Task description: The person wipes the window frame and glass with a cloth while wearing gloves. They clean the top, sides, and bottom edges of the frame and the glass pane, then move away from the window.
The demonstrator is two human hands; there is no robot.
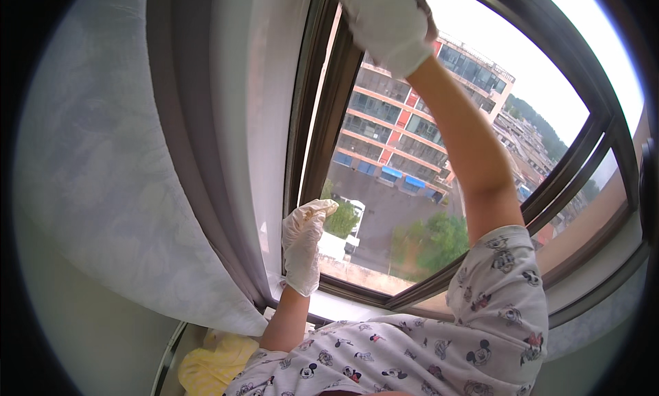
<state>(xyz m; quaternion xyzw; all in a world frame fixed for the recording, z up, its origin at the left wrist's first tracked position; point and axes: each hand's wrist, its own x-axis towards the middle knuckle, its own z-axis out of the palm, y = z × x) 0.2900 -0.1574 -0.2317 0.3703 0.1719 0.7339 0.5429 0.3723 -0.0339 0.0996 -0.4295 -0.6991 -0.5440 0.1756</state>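
My right hand (388, 30), in a white glove, is raised high against the upper left part of the window, over the brown frame and the glass pane (376, 205). Its fingers are not clearly seen. Something dark, perhaps a cloth, shows along the hand's right edge. Lower down, my left hand (302, 246) wears a thin, wrinkled white glove with brownish stains at the fingers. Those fingers are bent together beside the left upright of the window frame (329, 123). Whether they grip the frame is hidden.
A pale patterned curtain (87, 138) with a grey border hangs at the left. A yellow cloth (219, 362) lies below it. The white sill (350, 306) runs under the window. Outside, far below, are a street, trees and a building (396, 118). More framed panes stand right.
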